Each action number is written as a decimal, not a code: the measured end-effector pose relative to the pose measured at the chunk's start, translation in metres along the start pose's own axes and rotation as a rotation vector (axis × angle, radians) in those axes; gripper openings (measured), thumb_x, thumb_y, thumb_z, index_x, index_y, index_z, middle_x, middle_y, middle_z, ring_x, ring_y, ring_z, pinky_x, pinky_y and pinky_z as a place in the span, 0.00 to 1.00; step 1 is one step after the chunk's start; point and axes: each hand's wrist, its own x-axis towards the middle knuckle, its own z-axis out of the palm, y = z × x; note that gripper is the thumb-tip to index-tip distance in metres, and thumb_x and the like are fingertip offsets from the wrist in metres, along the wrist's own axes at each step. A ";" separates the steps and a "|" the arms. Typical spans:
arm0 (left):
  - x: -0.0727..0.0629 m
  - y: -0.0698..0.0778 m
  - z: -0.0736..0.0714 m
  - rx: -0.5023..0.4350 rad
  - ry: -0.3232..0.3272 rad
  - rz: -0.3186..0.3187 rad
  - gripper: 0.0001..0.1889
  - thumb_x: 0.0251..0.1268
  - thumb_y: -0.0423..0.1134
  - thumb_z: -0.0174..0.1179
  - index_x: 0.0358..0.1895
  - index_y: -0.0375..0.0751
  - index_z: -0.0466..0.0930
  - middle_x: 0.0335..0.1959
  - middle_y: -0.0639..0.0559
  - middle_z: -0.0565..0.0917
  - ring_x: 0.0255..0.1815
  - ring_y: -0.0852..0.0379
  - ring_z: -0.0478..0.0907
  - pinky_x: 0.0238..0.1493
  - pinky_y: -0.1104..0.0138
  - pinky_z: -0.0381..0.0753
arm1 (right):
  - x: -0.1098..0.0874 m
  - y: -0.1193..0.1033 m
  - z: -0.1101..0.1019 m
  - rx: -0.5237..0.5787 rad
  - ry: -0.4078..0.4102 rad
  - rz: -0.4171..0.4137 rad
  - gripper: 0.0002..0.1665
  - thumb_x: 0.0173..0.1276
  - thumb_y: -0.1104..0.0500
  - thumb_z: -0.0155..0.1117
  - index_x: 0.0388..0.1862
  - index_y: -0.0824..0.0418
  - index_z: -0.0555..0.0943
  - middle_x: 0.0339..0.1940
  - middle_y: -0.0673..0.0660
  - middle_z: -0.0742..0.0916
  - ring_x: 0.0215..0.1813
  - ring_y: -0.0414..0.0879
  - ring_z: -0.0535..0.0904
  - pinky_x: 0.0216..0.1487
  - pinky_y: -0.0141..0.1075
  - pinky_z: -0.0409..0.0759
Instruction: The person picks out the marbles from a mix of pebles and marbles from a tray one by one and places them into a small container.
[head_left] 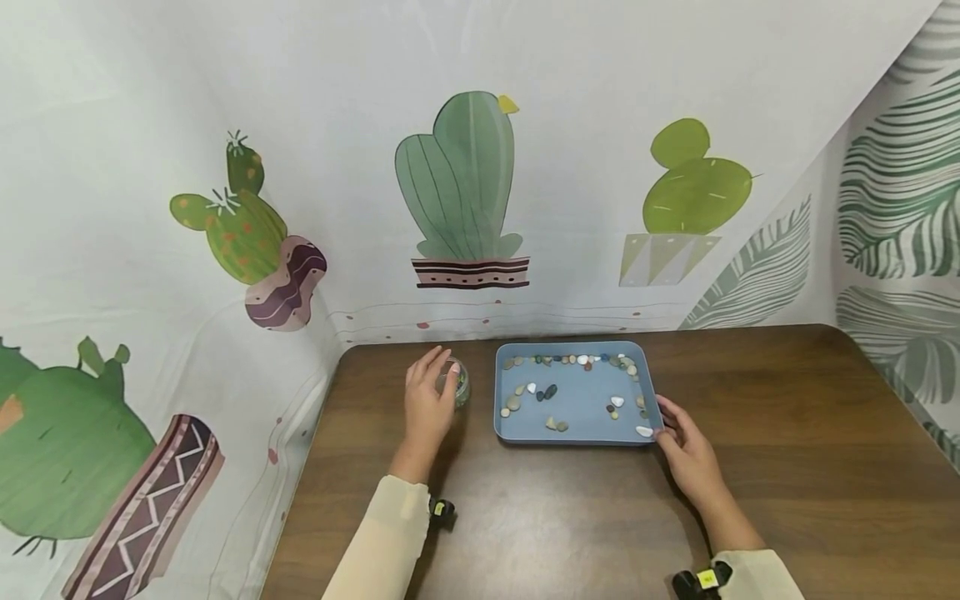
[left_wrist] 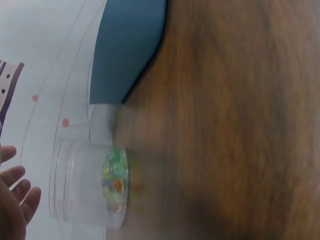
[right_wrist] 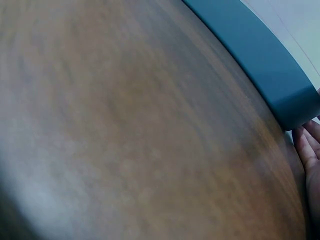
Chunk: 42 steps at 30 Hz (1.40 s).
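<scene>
A clear jar (left_wrist: 90, 182) with several glass marbles (left_wrist: 115, 172) at its bottom stands near the table's back edge. My left hand (head_left: 430, 404) is beside the jar in the head view, overlapping its left side. In the left wrist view the loosely bent fingers (left_wrist: 20, 187) of that hand show apart from the jar's mouth. To the right lies a shallow blue tray (head_left: 573, 421). Small pebbles (head_left: 551, 390) and stones sit in it, a row of them along its back side. My right hand (head_left: 688, 454) holds the tray's front right corner, thumb at the rim and fingers along the outer side.
The brown wooden table (head_left: 570, 517) reaches the cloth backdrop (head_left: 585, 167), which is printed with cacti and leaves. Each wrist wears a small black camera, such as the left one (head_left: 442, 510).
</scene>
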 end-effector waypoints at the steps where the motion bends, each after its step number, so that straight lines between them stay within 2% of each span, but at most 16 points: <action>1: -0.001 0.002 0.001 0.003 -0.006 0.005 0.18 0.71 0.42 0.61 0.59 0.38 0.83 0.63 0.40 0.81 0.64 0.38 0.75 0.64 0.44 0.75 | 0.000 0.001 0.000 -0.003 0.000 -0.001 0.33 0.73 0.71 0.53 0.76 0.63 0.66 0.69 0.72 0.76 0.59 0.19 0.69 0.55 0.09 0.68; 10: -0.004 0.019 0.014 0.007 -0.098 0.044 0.20 0.73 0.44 0.59 0.62 0.38 0.81 0.65 0.41 0.80 0.66 0.39 0.74 0.68 0.45 0.73 | 0.000 0.003 0.001 -0.011 0.001 -0.004 0.32 0.73 0.71 0.52 0.76 0.64 0.65 0.69 0.73 0.76 0.60 0.18 0.69 0.56 0.09 0.67; 19: -0.010 0.031 0.030 -0.003 -0.194 0.071 0.23 0.73 0.45 0.59 0.67 0.41 0.77 0.67 0.42 0.78 0.70 0.40 0.72 0.71 0.44 0.71 | 0.000 0.001 0.001 0.015 0.000 0.002 0.33 0.73 0.72 0.53 0.76 0.66 0.65 0.69 0.73 0.76 0.60 0.20 0.69 0.55 0.09 0.67; 25: -0.012 0.039 0.040 0.005 -0.226 0.122 0.23 0.73 0.44 0.60 0.67 0.40 0.77 0.68 0.42 0.77 0.70 0.43 0.73 0.69 0.47 0.74 | 0.000 0.002 0.001 0.016 0.000 -0.005 0.33 0.73 0.72 0.53 0.76 0.66 0.65 0.69 0.74 0.75 0.60 0.20 0.69 0.56 0.09 0.67; 34: -0.017 0.054 0.054 -0.012 -0.275 0.149 0.23 0.71 0.43 0.61 0.66 0.41 0.77 0.67 0.42 0.78 0.70 0.41 0.73 0.69 0.49 0.74 | -0.001 -0.002 0.000 0.027 -0.006 -0.010 0.32 0.73 0.71 0.52 0.76 0.66 0.65 0.68 0.74 0.76 0.61 0.21 0.70 0.56 0.10 0.68; 39: -0.020 0.060 0.067 -0.002 -0.317 0.177 0.23 0.72 0.43 0.60 0.66 0.38 0.77 0.67 0.41 0.78 0.70 0.39 0.73 0.71 0.49 0.73 | -0.001 -0.003 0.000 0.027 -0.001 -0.002 0.32 0.73 0.71 0.52 0.76 0.65 0.66 0.69 0.73 0.76 0.60 0.22 0.70 0.55 0.10 0.68; 42: -0.021 0.064 0.076 0.029 -0.337 0.202 0.23 0.72 0.43 0.60 0.66 0.40 0.77 0.67 0.43 0.79 0.70 0.42 0.73 0.71 0.51 0.73 | -0.002 -0.003 0.000 0.030 -0.007 0.006 0.32 0.74 0.71 0.52 0.76 0.64 0.65 0.69 0.73 0.75 0.60 0.21 0.70 0.56 0.09 0.68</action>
